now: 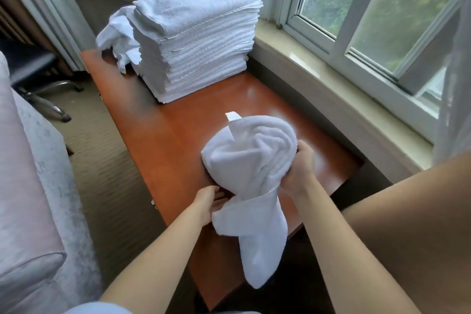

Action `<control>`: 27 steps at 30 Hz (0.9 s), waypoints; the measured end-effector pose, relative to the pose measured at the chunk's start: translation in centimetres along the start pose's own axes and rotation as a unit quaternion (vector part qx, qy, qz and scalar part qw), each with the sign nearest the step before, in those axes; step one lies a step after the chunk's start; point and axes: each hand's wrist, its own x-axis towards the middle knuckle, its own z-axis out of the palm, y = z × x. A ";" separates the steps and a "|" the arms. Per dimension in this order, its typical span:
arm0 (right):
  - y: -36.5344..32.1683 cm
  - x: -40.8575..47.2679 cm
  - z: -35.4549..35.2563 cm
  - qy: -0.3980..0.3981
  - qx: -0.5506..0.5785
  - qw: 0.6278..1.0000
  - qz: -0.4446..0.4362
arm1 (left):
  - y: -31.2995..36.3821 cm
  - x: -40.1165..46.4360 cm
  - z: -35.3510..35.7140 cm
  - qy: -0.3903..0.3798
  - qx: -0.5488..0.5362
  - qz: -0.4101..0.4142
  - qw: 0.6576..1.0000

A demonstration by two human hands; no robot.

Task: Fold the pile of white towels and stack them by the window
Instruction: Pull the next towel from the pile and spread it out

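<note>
Bare tabletop (158, 130) open between crumpled towel (251, 155) near and tall towel stack (201, 43) far; window sill (331, 99) bounds right.

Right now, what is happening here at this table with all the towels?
A person is working on one bunched, unfolded white towel over the wooden table. The right hand grips its side and the left hand holds the lower part, from which an end hangs off the table edge. A tall stack of folded towels already stands at the far end by the window, with some crumpled towels beside it.
</note>
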 end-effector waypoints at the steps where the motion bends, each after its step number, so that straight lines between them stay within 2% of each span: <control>1: -1.1 -1.2 -0.7 -0.041 0.039 0.998 -0.022 | 0.1 -0.5 0.7 -0.023 -0.009 -0.013 1.000; 2: -1.9 -2.1 -1.4 -0.069 0.063 0.995 -0.025 | 0.0 -0.5 1.2 -0.047 -0.009 -0.016 0.999; 4: -2.5 -2.8 -3.4 -0.076 0.070 0.995 -0.015 | -0.4 -0.5 2.6 -0.080 -0.012 0.001 0.997; 8: -2.3 -2.9 -5.9 0.011 0.030 0.999 -0.039 | -0.2 -1.9 5.5 -0.086 0.016 0.025 0.996; 10: -3.3 -3.2 -6.1 0.029 0.030 0.997 -0.061 | 1.6 -3.0 6.1 -0.113 0.020 0.028 0.993; 15: -5.0 -2.4 -6.7 0.081 0.075 0.987 -0.113 | 11.9 -5.9 5.5 -0.152 0.002 0.197 0.969; 17: -4.3 -1.4 -6.9 0.093 0.076 0.989 -0.091 | 13.5 -6.8 4.9 -0.192 0.048 0.183 0.963; 18: -3.9 -0.9 -7.1 0.097 0.041 0.993 -0.062 | 13.2 -6.5 4.2 -0.192 0.108 0.151 0.964; 20: -2.5 0.1 -8.1 0.095 -0.125 0.987 0.028 | 11.1 -5.0 1.7 -0.171 0.237 0.062 0.954; 21: -1.3 0.4 -9.0 0.090 -0.226 0.966 0.083 | 9.9 -4.1 0.4 -0.140 0.297 0.024 0.944; 22: 0.1 0.4 -10.0 0.092 -0.329 0.930 0.140 | 8.7 -3.9 -0.7 -0.093 0.347 0.005 0.933; 24: 2.8 0.1 -12.0 0.115 -0.537 0.813 0.195 | 6.8 -3.8 -2.7 0.028 0.445 -0.009 0.895; 25: 3.8 0.3 -12.9 0.136 -0.606 0.757 0.203 | 6.1 -4.1 -3.4 0.072 0.493 -0.026 0.867; 26: 4.6 -0.3 -12.9 0.141 -0.643 0.718 0.228 | 5.6 -3.9 -4.2 0.095 0.518 -0.052 0.848; 27: 5.2 -0.4 -13.0 0.147 -0.654 0.698 0.253 | 5.5 -3.5 -5.0 0.107 0.517 -0.083 0.845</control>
